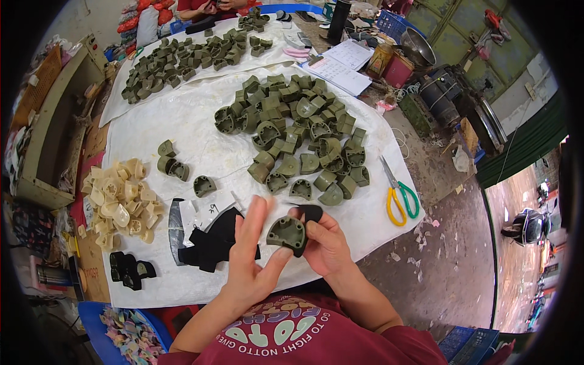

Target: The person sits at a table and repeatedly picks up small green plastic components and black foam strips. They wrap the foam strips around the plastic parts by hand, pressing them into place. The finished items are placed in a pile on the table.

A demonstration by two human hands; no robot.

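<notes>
Both hands hold one olive plastic cap (287, 232) at the table's six o'clock edge: the left hand (252, 258) open with fingers spread, the right hand (325, 240) pinching it with a black patch (311, 213). White printed sheets (342, 66) lie at one o'clock, one pair of scissors (398, 196) at three, on the white cloth (201, 146).

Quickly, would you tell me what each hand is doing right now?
Left hand: open, fingers spread, touching the green heel piece.
Right hand: closed on the heel piece.
</notes>
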